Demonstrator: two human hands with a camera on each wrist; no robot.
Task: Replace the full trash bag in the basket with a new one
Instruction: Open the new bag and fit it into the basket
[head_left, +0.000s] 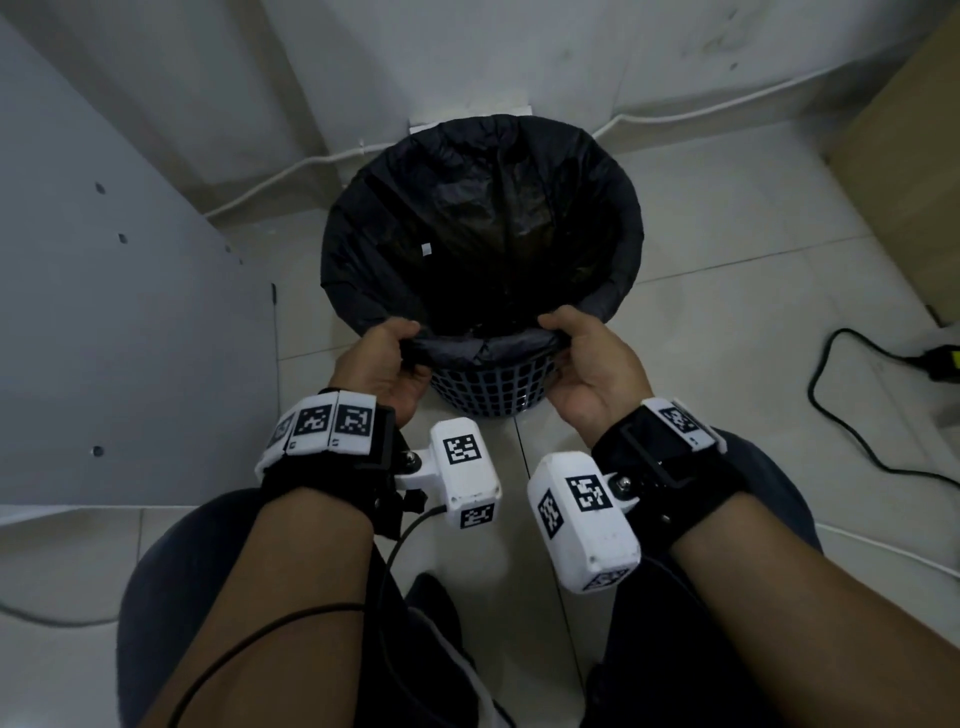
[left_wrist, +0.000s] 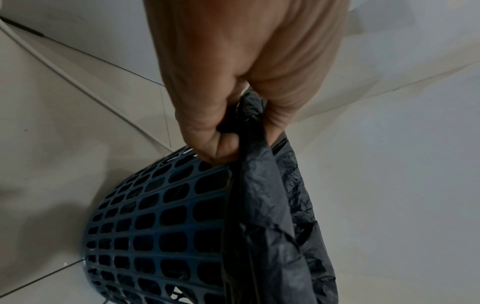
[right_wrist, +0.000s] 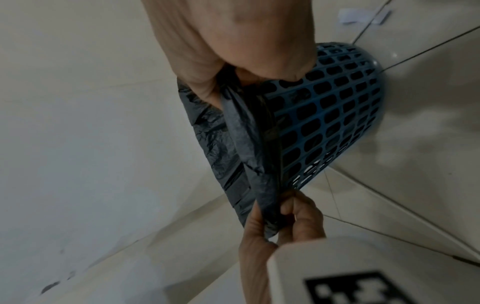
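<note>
A blue lattice basket (head_left: 488, 387) stands on the tiled floor in a corner, lined with a black trash bag (head_left: 483, 218) whose rim is folded over the basket's edge. My left hand (head_left: 400, 353) pinches the bag's near rim on the left, and my right hand (head_left: 558, 338) pinches it on the right. The stretch of rim between them is bunched just above the basket's near edge. In the left wrist view, my left hand (left_wrist: 228, 131) grips the black bag (left_wrist: 262, 205) beside the basket (left_wrist: 155, 226). In the right wrist view, my right hand (right_wrist: 223, 86) grips the bag (right_wrist: 244, 139) against the basket (right_wrist: 332, 111). The bag's inside is dark.
White walls (head_left: 467, 52) close the corner behind the basket. A grey panel (head_left: 104, 312) stands at the left. A brown cardboard box (head_left: 904, 171) sits at the right, and a black cable (head_left: 831, 415) runs over the floor there. My knees are at the bottom.
</note>
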